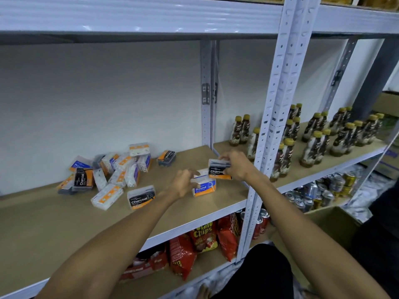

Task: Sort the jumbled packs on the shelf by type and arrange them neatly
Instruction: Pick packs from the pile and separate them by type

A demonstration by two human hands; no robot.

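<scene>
Right hand (234, 166): I'm gripping a charcoal pack (218, 169).
Left hand (183, 183): fingers on the round pack (204, 187).
Shelf (54, 219): jumbled pile (108, 171) at left.

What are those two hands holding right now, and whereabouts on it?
The right hand grips a Charcoal pack by its top edge. The left hand rests on a Round pack, fingers at its top.

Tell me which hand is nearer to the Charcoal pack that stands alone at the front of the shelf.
Left. The left hand is just right of that Charcoal pack, resting on a Round pack. The right hand is farther right, holding another Charcoal pack.
</scene>
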